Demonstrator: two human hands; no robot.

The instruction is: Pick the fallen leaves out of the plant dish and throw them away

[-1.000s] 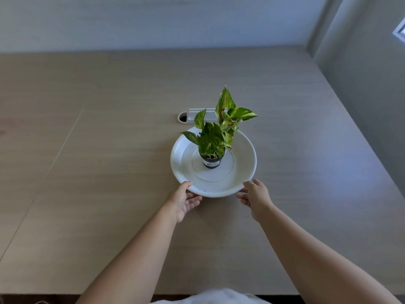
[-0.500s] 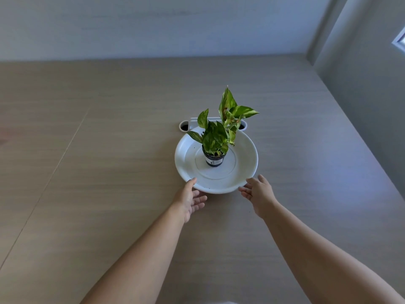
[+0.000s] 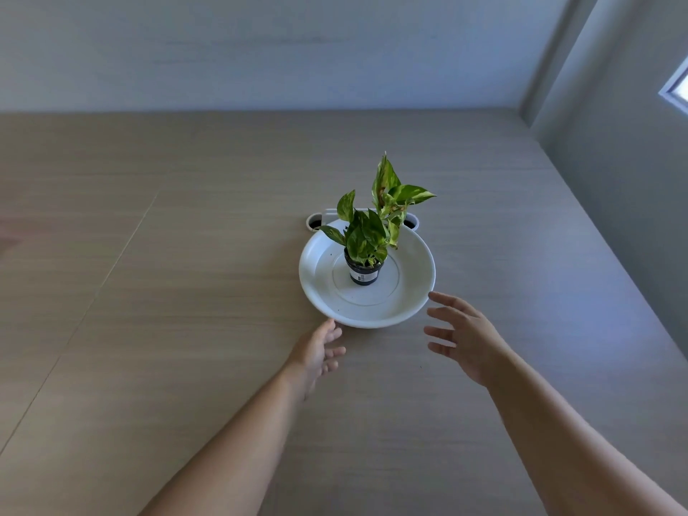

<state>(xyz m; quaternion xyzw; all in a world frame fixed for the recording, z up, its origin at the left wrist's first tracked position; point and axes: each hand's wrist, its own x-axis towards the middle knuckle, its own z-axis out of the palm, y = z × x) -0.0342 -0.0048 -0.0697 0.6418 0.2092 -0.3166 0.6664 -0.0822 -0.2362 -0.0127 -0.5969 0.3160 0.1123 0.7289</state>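
Observation:
A round white plant dish (image 3: pixel 413 296) stands on the wooden table (image 3: pixel 186 310). In its middle is a small black pot (image 3: pixel 363 271) with a green variegated plant (image 3: pixel 376 217). No loose leaves show in the dish, only a few dark specks. My left hand (image 3: pixel 316 353) is just off the dish's near left rim, fingers loosely apart, thumb tip close to the rim. My right hand (image 3: pixel 463 335) hovers at the near right of the dish, fingers spread, holding nothing.
Behind the dish a white cable-port fitting (image 3: pixel 316 220) with dark holes is set into the table. A grey wall runs along the back and the right side. A seam crosses the tabletop on the left.
Both hands have come off the dish rim and opened. The dish with the plant now sits farther from me, partly over the cable port.

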